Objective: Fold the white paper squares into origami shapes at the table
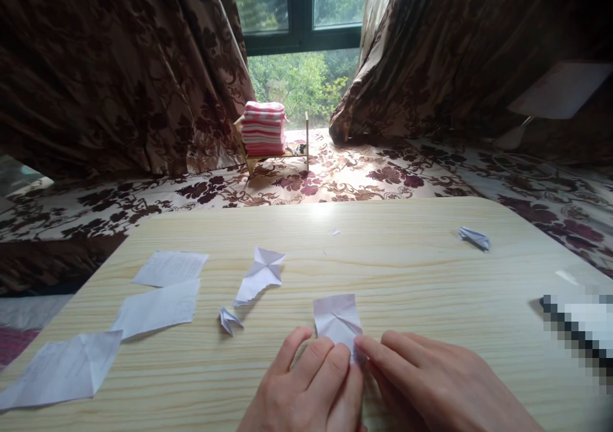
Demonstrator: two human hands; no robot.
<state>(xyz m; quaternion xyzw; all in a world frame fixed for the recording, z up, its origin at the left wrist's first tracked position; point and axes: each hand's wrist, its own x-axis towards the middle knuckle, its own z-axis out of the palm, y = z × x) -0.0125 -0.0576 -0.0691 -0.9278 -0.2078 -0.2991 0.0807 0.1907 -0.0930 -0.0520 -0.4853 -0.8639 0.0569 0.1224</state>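
A small creased sheet of white paper [336, 312] lies on the wooden table near its front edge, with fold lines meeting around its middle. My left hand [311, 381] has its fingers bent and pressed on the near part of the paper, hiding that end. From the right, my right hand [421, 378] pinches the paper's near right edge with the fingertips, its thumb mostly hidden under the fingers. Just beyond my left hand are a small folded paper piece [230, 321] and a creased paper with a torn edge [262, 274].
Several paper sheets [156, 307] lie along the table's left side. A folded paper [474, 238] rests at the far right, and a blurred dark-edged object [579, 327] at the right edge. Beyond the table [407, 260], a small wooden stand [278, 156] holds folded pink cloths [263, 129].
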